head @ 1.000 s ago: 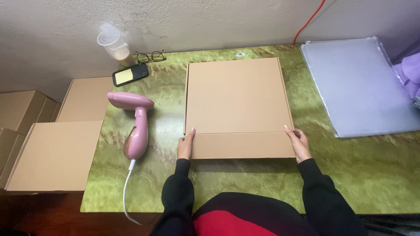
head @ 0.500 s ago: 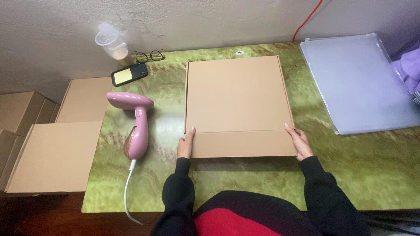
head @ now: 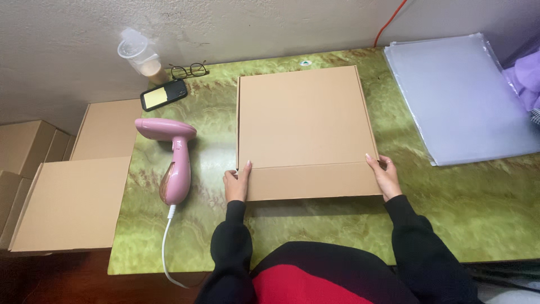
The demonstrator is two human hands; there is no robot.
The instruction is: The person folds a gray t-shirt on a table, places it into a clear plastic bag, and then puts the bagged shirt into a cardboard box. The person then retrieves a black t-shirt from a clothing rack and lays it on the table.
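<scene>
Closed flat cardboard box [head: 304, 132], contents hidden, between both hands.

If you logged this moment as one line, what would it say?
left hand: on box left edge | right hand: on box right edge | box: flat, closed, on table | steamer: lying left of box
</scene>
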